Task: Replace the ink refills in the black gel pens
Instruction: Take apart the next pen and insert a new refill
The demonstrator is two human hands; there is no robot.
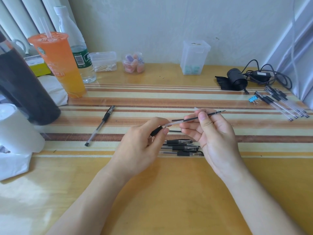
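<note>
My left hand pinches the black grip end of a clear gel pen barrel. A thin black ink refill sticks out of the barrel to the right, its tip pointing up and right. My right hand holds that refill between thumb and fingers. Under my hands, three black gel pens lie side by side on the striped mat, with loose black refills just above them. One assembled gel pen lies alone to the left.
A bundle of pens and a blue binder clip lie at the far right, near a black cable and roll. An orange drink cup, a water bottle, a dark flask and small plastic containers line the left and back.
</note>
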